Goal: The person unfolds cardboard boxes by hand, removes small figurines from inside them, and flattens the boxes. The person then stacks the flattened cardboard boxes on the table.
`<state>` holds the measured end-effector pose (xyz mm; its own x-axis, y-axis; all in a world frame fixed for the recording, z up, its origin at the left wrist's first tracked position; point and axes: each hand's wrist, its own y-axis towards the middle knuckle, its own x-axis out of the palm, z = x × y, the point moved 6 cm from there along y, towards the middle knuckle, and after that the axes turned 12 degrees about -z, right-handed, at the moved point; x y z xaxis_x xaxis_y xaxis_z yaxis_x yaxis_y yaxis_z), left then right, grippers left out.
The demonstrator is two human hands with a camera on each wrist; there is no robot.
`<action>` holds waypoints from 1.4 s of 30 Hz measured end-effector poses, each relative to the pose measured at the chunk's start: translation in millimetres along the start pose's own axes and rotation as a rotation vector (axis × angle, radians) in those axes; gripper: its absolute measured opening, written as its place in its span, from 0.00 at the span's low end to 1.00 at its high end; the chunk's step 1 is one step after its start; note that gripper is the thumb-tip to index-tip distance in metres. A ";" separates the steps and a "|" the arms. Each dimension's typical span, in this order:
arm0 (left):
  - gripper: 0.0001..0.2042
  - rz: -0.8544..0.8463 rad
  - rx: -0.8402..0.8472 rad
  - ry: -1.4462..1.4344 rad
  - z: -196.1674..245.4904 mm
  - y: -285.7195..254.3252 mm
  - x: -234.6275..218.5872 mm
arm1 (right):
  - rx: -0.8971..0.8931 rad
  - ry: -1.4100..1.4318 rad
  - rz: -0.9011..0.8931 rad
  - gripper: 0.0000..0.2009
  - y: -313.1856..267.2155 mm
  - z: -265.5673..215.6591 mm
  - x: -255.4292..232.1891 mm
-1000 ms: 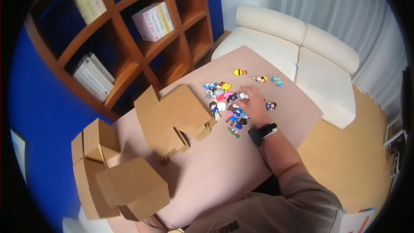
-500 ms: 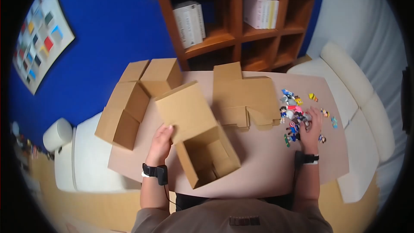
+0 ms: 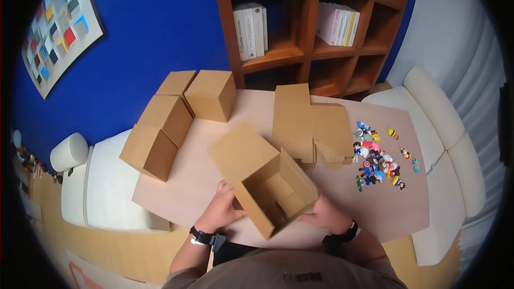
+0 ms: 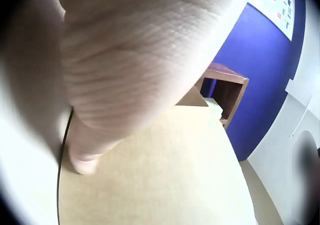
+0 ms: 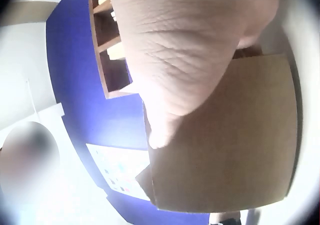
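An open cardboard box is tilted over the near part of the table, its lid flap slanting up to the far left and its inside showing. My left hand holds the box's left side; in the left wrist view its thumb lies on a cardboard wall. At the right side my right hand holds the box, and the right wrist view shows the thumb near the edge of a wall. The undersides of both hands' grips are partly hidden.
Several small toy figures lie piled on the table's right part, with a few apart. Flattened cardboard lies toward the back. Closed boxes stand back left. Behind the table is a wooden bookshelf.
My right hand has left the figures and come to the box's right side. My left hand has shifted from the lid flap to the box's left side. The view has swung left.
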<state>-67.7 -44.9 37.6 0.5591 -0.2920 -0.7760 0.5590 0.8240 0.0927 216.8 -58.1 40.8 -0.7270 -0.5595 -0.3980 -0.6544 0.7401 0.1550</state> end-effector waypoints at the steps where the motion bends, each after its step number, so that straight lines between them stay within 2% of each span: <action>1: 0.49 0.020 0.039 -0.069 1.3 -0.1 -3.3 | -0.066 0.089 0.044 0.46 -0.5 0.7 -8.5; 2: 0.49 0.028 0.055 -0.060 2.9 3.3 -3.3 | -0.077 0.075 0.052 0.46 2.0 2.0 -10.2; 4: 0.49 0.043 0.182 -0.759 8.6 17.9 0.7 | 0.014 0.959 0.290 0.38 -1.7 45.4 -10.0; 5: 0.49 0.057 0.278 -0.917 27.3 26.3 -5.4 | 0.041 1.029 0.268 0.31 -7.0 90.8 -7.5; 6: 0.49 0.059 0.301 -0.902 31.7 35.9 -8.0 | -0.070 1.194 0.135 0.29 -3.8 96.6 -7.7; 7: 0.49 0.047 0.357 -0.680 39.9 43.7 -11.3 | -0.007 1.175 0.221 0.29 -6.1 87.1 -12.7; 8: 0.49 0.038 0.407 -0.456 48.5 51.6 -11.4 | -0.048 1.071 0.224 0.30 -6.3 76.3 -16.7; 9: 0.43 0.102 0.415 -0.351 52.5 59.3 -6.9 | -0.087 0.966 0.232 0.30 -6.8 65.4 -20.8; 10: 0.43 0.105 0.433 -0.332 59.1 67.4 -2.6 | -0.125 0.863 0.246 0.31 -7.4 54.3 -24.8; 12: 0.36 0.260 0.325 -0.442 58.8 78.8 0.1 | -0.080 1.034 0.330 0.30 0.2 64.1 -20.0; 13: 0.29 0.287 0.271 -0.470 53.5 83.3 7.8 | -0.101 1.037 0.343 0.30 0.5 65.3 -22.5; 14: 0.29 0.270 0.284 -0.455 46.8 87.2 16.0 | -0.166 1.103 0.286 0.29 1.4 64.0 -23.5; 15: 0.29 0.245 0.214 -0.528 31.4 91.5 26.3 | -0.231 1.170 0.232 0.28 -0.5 63.7 -22.8; 16: 0.30 0.218 0.139 -0.599 18.8 95.8 34.9 | -0.251 1.179 0.252 0.28 -8.5 84.1 -21.3; 17: 0.30 0.195 0.147 -0.581 16.2 103.6 38.9 | -0.206 1.247 0.187 0.28 -13.3 116.9 -12.9; 18: 0.32 0.242 0.135 -0.595 13.1 112.3 39.4 | -0.166 1.311 0.118 0.29 -12.7 135.8 -4.8; 20: 0.33 0.277 0.148 -0.584 21.1 127.9 36.8 | -0.132 1.095 0.195 0.35 -12.5 112.6 -5.7; 22: 0.37 0.218 0.122 -0.598 47.0 134.4 34.2 | -0.127 1.005 0.374 0.37 -10.8 92.0 -14.6; 25: 0.44 0.138 0.056 -0.638 79.1 123.7 43.6 | -0.206 1.010 0.480 0.38 -4.9 92.1 -27.1; 26: 0.46 0.113 0.028 -0.658 77.4 120.4 49.7 | -0.203 0.992 0.524 0.38 -9.3 87.8 -31.0; 27: 0.52 0.066 0.085 -0.532 57.1 125.8 59.6 | -0.137 1.014 0.545 0.37 -12.9 77.0 -34.9; 28: 0.52 0.057 0.093 -0.525 52.1 126.2 57.3 | -0.072 1.037 0.565 0.37 -16.7 66.1 -38.6; 30: 0.52 -0.042 0.163 -0.313 55.5 129.5 54.7 | -0.098 0.797 0.584 0.41 -20.3 63.4 -44.6; 31: 0.52 -0.044 0.170 -0.309 59.7 132.0 57.2 | -0.108 0.715 0.592 0.44 -22.0 62.2 -45.9; 33: 0.46 0.126 0.171 -0.372 73.4 131.0 54.2 | -0.308 0.059 0.488 0.60 -24.1 36.4 -36.6; 34: 0.45 0.184 0.174 -0.393 85.6 130.8 49.9 | -0.336 0.016 0.494 0.74 -20.6 36.6 -28.1; 36: 0.34 0.177 0.058 -0.788 95.8 139.8 48.4 | -0.282 -0.277 0.526 0.77 -20.6 32.6 -18.9; 38: 0.25 0.245 0.059 -0.997 74.2 145.3 62.9 | -0.266 -0.333 0.505 0.76 -22.5 22.5 -18.9; 40: 0.26 0.253 0.122 -0.889 92.1 139.6 49.4 | -0.248 -0.385 0.479 0.76 -22.6 24.7 -16.8; 41: 0.26 0.251 0.123 -0.890 81.0 138.8 50.7 | -0.273 -0.100 0.502 0.75 -19.7 43.2 -19.3; 42: 0.29 0.275 0.193 -0.622 68.8 137.1 49.7 | -0.296 0.104 0.504 0.74 -20.7 38.3 -26.1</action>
<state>78.8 20.1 54.7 0.9097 -0.3562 -0.2136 0.4136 0.8236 0.3880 257.3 -44.5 13.4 -0.9700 -0.2106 -0.1212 -0.2422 0.7971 0.5531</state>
